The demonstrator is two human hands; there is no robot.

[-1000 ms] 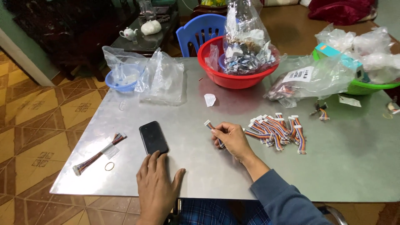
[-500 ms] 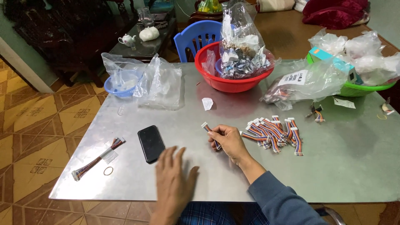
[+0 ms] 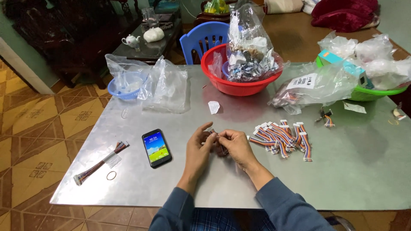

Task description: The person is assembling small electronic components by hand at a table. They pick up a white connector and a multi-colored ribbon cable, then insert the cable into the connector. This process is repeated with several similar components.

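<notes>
Left hand [image 3: 199, 147]: I see my fingers curled in, pinching one end of a small ribbon cable [image 3: 215, 135] from the left side.
Right hand [image 3: 235, 145]: pinching the same cable from the other side, so both hands meet over it, just above the counter [image 3: 351, 171].
Cable: mostly hidden between my fingertips; I cannot tell its full shape.
Pile of cables [image 3: 282, 139]: lies just right of my right hand, close for reaching.
Phone [image 3: 156, 148]: screen lit, flat on the counter left of my left hand.
Long cable bundle [image 3: 100, 163]: near the left edge, beside a rubber band [image 3: 111, 175].
Red basin [image 3: 239, 72]: far side, holding bagged parts.
</notes>
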